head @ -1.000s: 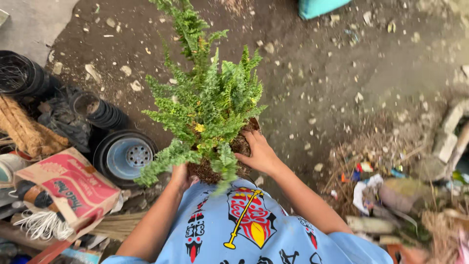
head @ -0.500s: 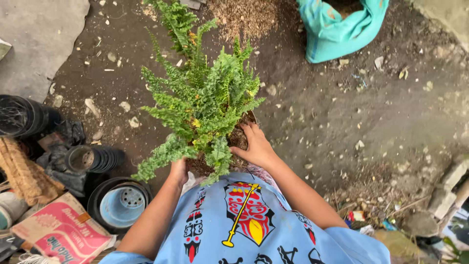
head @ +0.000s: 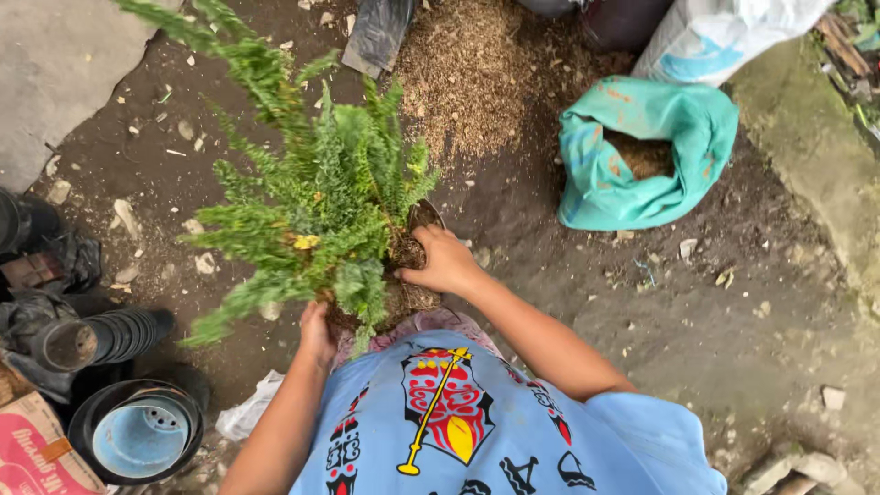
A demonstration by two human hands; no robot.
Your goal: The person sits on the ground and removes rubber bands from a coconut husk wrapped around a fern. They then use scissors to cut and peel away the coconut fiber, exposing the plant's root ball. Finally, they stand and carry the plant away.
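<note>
At the centre of the frame we hold a leafy green plant (head: 316, 197) by its root ball (head: 403, 275), above the bare soil. Our right hand (head: 445, 261) curls its fingers onto the root ball's top; our left hand (head: 316, 330) cups it from below, fingers hidden. A teal sack (head: 605, 174) of husk lies upper right, black pots (head: 110, 335) lower left.

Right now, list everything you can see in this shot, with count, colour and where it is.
fern plant: one, green, centre, roots held by both hands
teal sack: one, open, brown filling, upper right
white sack: one, top right
husk pile: one, tan, top centre
black pot stack: one, lying on its side, left
blue pot: one, lower left
red carton: one, bottom left corner
left hand: under the root ball
right hand: fingers on the root ball
</note>
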